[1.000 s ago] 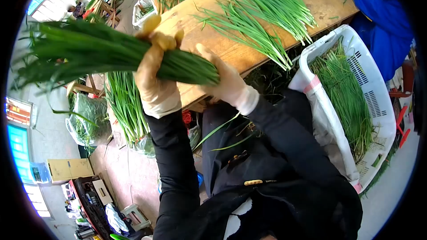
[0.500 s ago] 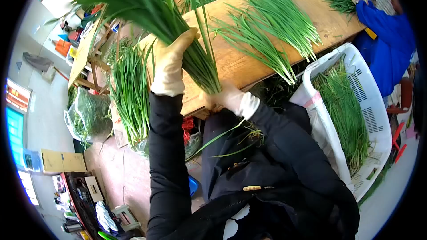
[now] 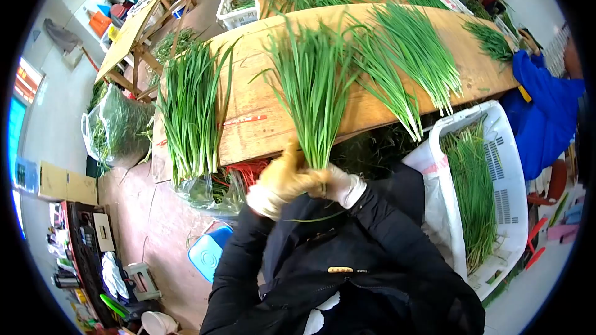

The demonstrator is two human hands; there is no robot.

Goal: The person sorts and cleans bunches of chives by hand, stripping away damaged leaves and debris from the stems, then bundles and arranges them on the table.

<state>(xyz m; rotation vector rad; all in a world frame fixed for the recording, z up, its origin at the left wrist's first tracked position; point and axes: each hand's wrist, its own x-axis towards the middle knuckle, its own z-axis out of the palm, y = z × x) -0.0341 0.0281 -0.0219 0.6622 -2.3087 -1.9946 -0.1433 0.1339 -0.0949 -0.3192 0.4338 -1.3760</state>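
The bunch (image 3: pixel 313 90) fans over the desk (image 3: pixel 249 90), its base by my half-curled left hand (image 3: pixel 282 180) and right hand (image 3: pixel 349 186); I can't tell either's grip. It looks light, floppy, bruisable: best held low.

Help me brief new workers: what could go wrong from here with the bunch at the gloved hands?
The middle bunch has stems reaching past the near edge of the table, by the left hand and right hand; a loose grip might let some drop. Its leaves fan out beside the smaller bundle on the right, so strands could get mixed if it shifts sideways.
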